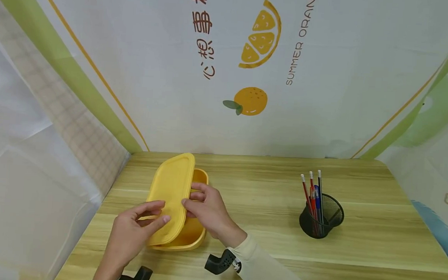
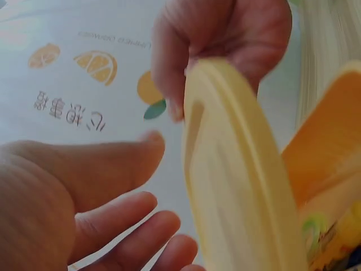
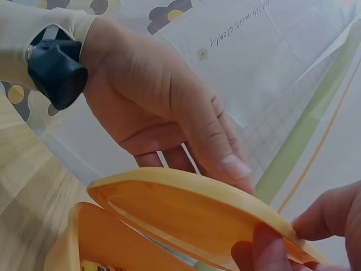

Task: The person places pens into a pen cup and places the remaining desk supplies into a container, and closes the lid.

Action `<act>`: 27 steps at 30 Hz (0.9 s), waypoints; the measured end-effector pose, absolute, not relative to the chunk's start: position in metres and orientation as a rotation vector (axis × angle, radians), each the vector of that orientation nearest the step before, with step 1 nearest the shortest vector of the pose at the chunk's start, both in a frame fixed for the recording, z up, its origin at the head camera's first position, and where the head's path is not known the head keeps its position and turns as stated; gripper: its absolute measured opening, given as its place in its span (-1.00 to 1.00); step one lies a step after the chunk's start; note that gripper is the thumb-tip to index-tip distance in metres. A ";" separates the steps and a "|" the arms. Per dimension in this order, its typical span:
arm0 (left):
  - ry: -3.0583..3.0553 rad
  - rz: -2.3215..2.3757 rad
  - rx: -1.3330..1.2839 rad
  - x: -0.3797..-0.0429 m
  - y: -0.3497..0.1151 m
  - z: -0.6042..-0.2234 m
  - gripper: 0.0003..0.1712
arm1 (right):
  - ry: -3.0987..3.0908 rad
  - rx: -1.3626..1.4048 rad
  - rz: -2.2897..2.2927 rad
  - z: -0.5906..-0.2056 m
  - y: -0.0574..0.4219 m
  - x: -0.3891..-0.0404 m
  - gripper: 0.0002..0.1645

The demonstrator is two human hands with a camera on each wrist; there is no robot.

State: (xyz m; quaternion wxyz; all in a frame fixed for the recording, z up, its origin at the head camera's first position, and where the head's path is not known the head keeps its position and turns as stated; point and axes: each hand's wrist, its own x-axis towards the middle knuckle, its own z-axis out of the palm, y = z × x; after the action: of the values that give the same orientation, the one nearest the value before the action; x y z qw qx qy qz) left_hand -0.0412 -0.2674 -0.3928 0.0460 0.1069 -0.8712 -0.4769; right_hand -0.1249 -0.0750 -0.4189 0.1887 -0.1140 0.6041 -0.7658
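Note:
A yellow lid stands tilted over a yellow plastic box on the left of the table. My right hand pinches the raised right edge of the lid, thumb on top and fingers beneath, as the right wrist view also shows at the lid's rim. Over the lid's near left part hovers my left hand, its thumb and fingers parted. The left wrist view shows a gap between those fingers and the lid. Inside the box, colourful packaging is partly visible; the lid hides the rest.
A black mesh pen holder with pencils and pens stands on the right of the wooden table. A white cloth with orange prints hangs behind the table's back edge, and more cloth hangs at both sides.

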 end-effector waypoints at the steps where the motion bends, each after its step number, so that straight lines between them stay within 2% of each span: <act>1: -2.659 -1.438 0.336 -0.042 -0.271 -0.393 -0.43 | 1.702 -0.323 -2.154 -0.420 -0.074 -0.125 -0.39; 13: -2.734 -1.367 0.484 -0.056 -0.308 -0.412 -0.35 | 1.682 -0.351 -2.159 -0.424 -0.060 -0.122 -0.28; 27: -2.634 -1.443 0.535 -0.067 -0.313 -0.434 -0.50 | 1.752 -0.359 -2.104 -0.436 -0.049 -0.125 -0.24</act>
State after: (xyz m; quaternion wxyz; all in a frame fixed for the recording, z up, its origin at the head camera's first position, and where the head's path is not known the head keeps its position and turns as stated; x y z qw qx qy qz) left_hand -0.0668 -0.3131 -0.4336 0.0453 0.1752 -0.8625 -0.4726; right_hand -0.1252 -0.0490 -0.4358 0.1892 -0.1277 0.6230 -0.7482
